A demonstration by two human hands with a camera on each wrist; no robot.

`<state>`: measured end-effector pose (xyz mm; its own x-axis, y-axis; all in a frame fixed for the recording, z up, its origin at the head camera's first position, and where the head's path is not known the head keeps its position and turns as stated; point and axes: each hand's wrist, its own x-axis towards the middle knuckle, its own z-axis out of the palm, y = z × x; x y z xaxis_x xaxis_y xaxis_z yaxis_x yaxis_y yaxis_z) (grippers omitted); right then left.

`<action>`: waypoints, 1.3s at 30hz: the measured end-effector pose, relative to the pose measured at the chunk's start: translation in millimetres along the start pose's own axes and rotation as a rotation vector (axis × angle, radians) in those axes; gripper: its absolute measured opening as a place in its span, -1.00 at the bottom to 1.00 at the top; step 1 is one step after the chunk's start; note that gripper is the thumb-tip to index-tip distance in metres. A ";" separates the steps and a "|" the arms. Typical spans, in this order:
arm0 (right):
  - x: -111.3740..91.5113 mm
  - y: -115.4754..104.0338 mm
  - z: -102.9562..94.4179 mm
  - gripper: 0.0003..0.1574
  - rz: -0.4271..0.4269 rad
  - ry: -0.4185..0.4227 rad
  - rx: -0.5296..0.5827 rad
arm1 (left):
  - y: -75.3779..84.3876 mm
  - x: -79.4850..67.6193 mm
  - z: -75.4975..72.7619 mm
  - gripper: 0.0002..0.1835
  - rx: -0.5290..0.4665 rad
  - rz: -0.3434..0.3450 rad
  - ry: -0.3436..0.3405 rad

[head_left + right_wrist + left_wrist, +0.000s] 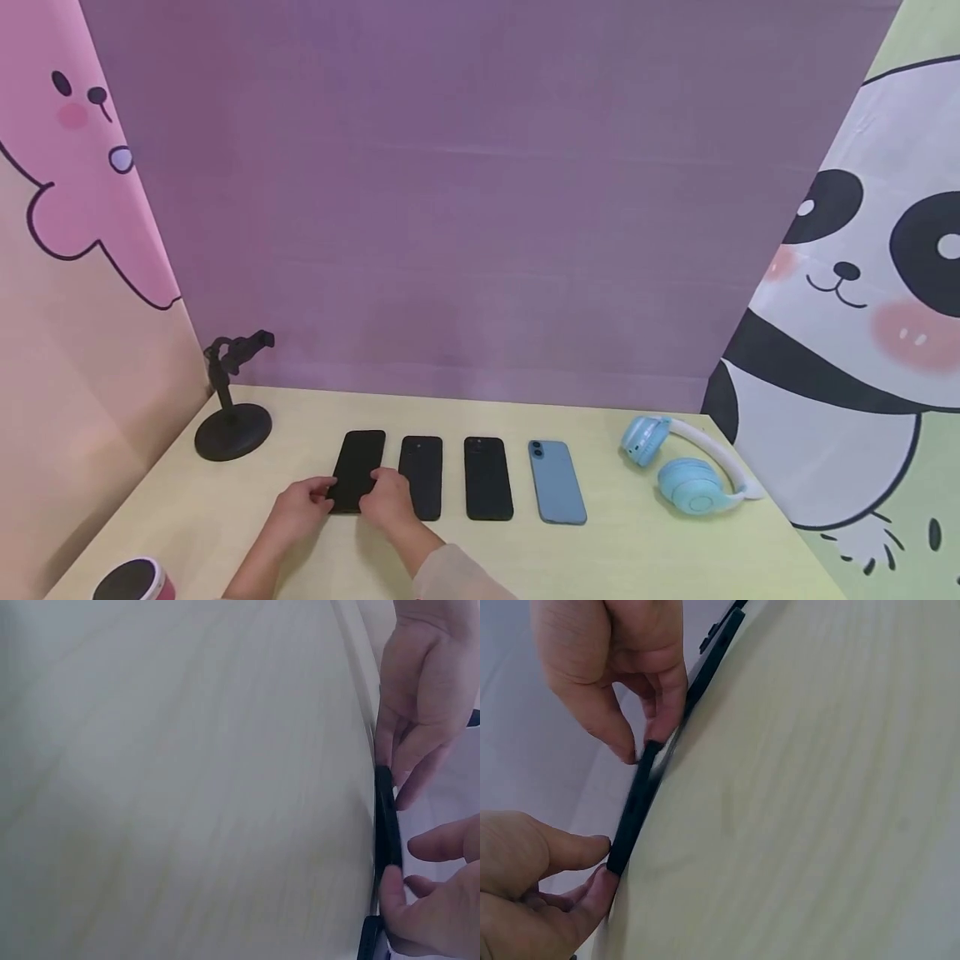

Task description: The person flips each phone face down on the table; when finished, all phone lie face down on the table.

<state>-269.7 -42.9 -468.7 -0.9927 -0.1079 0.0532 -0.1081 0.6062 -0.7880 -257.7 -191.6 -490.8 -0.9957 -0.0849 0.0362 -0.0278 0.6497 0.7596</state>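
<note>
A black smartphone [360,462] lies at the left end of a row of phones, its dark face up. My left hand [297,508] pinches its left edge between thumb and fingers. On the opposite edge is my right hand [390,500], thumb and fingers curled about it. The left wrist view shows both hands at the phone's [634,814] two sides, seen edge-on. Just right of my right hand lies a second dark phone [427,475], partly covered by it. Farther right are another black phone [488,479] and a light blue phone [557,483], both back up.
A black stand [232,429] with a clamp arm is at the back left of the pale wooden table [585,558]. Light blue headphones [693,485] with a white band lie at the right. A round dark-topped object [127,581] with a pink side is at the front left.
</note>
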 end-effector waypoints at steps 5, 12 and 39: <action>0.0 2.8 -1.5 -0.62 -0.026 0.031 0.060 | -2.3 -1.5 2.0 -0.68 -0.013 0.029 0.025; 4.9 3.8 -6.8 -0.62 -0.040 0.027 0.168 | -1.4 2.2 3.2 -0.65 -0.019 0.027 0.000; 7.4 11.8 -12.8 -0.50 -0.051 -0.239 0.714 | 8.3 -0.9 7.4 -0.54 -0.301 0.112 -0.070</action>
<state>-279.0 -26.5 -469.8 -0.9401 -0.3395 0.0298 -0.0122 -0.0539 -0.9985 -257.6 -180.6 -489.4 -0.9951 0.0330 0.0933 0.0987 0.3983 0.9119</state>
